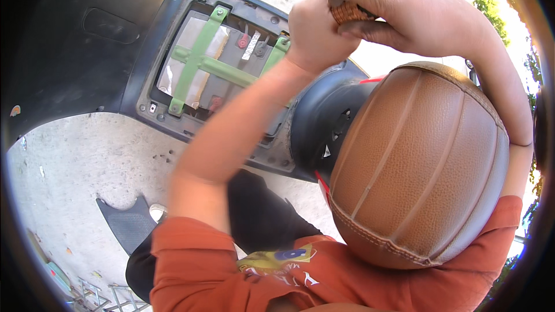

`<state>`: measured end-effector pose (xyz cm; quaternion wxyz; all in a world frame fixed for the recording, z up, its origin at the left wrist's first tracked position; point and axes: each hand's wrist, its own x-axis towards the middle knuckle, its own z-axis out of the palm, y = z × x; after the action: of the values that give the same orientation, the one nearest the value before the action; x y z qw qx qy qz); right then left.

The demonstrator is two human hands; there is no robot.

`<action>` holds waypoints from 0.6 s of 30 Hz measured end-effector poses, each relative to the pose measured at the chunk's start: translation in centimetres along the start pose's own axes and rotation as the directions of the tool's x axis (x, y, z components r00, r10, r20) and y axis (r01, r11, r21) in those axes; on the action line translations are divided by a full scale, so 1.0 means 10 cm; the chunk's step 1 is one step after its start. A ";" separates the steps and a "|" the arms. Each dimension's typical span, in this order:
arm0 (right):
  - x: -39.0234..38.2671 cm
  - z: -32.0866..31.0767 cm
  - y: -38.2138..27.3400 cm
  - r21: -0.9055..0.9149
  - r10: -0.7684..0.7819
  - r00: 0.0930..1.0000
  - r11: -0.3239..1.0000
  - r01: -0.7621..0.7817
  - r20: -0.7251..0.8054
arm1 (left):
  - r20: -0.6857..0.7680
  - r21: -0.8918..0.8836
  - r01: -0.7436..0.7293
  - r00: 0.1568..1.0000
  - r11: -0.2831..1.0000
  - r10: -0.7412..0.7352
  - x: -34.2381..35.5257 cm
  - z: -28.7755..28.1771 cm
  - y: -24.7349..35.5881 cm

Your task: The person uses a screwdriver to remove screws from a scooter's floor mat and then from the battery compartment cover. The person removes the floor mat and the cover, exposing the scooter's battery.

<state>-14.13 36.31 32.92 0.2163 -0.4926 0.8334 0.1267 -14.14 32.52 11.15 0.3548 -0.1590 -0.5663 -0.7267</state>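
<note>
My left hand (315,34) is raised in a fist above the right end of an uncovered battery compartment (148,89). Its fingertips are hidden. My right hand (387,8) comes over from the right and meets it. Between the right thumb and fingers shows a ribbed, orange-brown piece (351,13), pressed against the left hand; its full shape is hidden. Green metal straps (199,60) cross over the grey battery (231,55), which has a red terminal (243,40) and a black terminal (260,51). Part of it lies behind my left forearm.
A brown leather saddle (416,162) rises between my arms, in front of my orange shirt. Smooth black bodywork (75,46) spreads to the left. Below lie concrete ground (75,150) and a dark grey panel (128,222); a metal frame (110,297) stands at lower left.
</note>
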 end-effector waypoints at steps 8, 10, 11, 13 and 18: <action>0.04 0.02 -0.17 -0.127 0.453 0.889 0.880 -0.458 -0.069 | 0.495 -0.021 0.389 0.805 0.921 -0.328 0.40 -0.11 -0.08; -0.02 0.08 -0.01 -0.072 0.372 0.924 0.923 -0.378 -0.083 | 0.908 -0.008 0.588 0.343 0.809 -0.240 0.77 -0.47 0.05; 0.02 0.07 0.10 -0.004 0.308 0.950 0.951 -0.309 -0.045 | 0.957 -0.039 0.581 0.256 0.813 -0.137 0.85 -0.50 0.00; 0.05 0.10 0.13 -0.088 0.229 0.972 0.969 -0.232 -0.049 | 0.983 0.160 0.571 -0.017 0.805 -0.184 0.94 -0.46 -0.06; 0.01 0.04 0.06 -0.098 0.232 0.972 0.969 -0.229 0.023 | 0.582 -0.033 0.201 0.800 0.979 -0.145 0.31 -0.28 -0.03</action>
<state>-14.63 36.74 32.50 0.1911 -0.3999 0.8742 0.1986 -15.98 28.88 12.04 0.0909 -0.3354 -0.6247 -0.6993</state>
